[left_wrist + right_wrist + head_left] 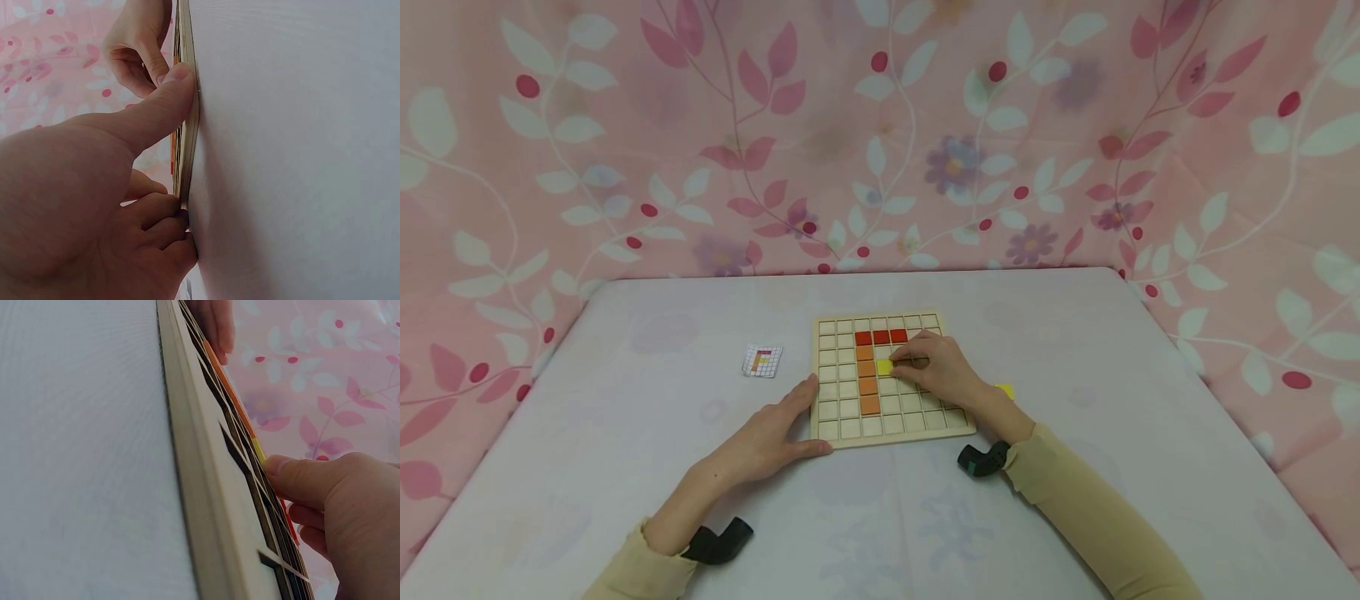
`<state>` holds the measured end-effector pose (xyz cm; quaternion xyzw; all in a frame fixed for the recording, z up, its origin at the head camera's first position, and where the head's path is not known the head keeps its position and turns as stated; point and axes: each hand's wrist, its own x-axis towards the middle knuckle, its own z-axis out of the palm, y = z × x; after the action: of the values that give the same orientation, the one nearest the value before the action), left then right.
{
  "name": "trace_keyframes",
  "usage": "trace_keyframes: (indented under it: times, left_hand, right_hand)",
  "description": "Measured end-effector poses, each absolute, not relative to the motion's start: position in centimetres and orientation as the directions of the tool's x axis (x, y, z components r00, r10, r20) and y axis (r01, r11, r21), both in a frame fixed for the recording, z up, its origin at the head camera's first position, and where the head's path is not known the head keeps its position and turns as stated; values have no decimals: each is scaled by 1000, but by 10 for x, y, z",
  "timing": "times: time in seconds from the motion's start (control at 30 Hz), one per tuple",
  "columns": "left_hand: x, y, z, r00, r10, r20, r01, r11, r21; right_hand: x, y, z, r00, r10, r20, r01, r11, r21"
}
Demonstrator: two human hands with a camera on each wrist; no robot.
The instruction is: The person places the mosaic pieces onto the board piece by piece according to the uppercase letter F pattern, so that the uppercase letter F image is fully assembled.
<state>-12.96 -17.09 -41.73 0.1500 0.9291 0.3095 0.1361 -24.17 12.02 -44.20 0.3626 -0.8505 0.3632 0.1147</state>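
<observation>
A square wooden grid board [889, 439] lies on the table. Its cells hold a row of red tiles [881, 337] near the far side and a column of orange tiles [868, 386] below the row's left end. With thumb and index finger, my right hand [946, 367] pinches a yellow square tile [883, 367] just right of the orange column; in the right wrist view, the yellow tile [259, 450] touches the board's face. My left hand [760, 442] holds the board's near left corner, thumb at the front edge and fingers along the left edge.
Left of the board lies a small printed grid card [762, 362] with a coloured pattern. Another yellow piece [1004, 390] shows partly behind my right wrist. A pale cloth covers the table [880, 525], and a floral curtain [865, 142] hangs behind it.
</observation>
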Motion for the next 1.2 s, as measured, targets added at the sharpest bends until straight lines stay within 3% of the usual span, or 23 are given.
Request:
trace_keyframes:
  times: [0.7,0.93,1.2]
  left_hand:
    - [-129,-172,-417,-921,352,-169,179,764,620]
    - [-128,-170,-419,-917,358,-175,177,760,625]
    - [-129,-171,-417,-918,362,-159,193,762,618]
  right_hand:
    - [-242,120,-439,-714,-536,450,-694,463,-552]
    - [-243,154,-418,-799,-472,373,-584,459,-669]
    - [-243,216,-413,-878,-426,218,-449,574,-685]
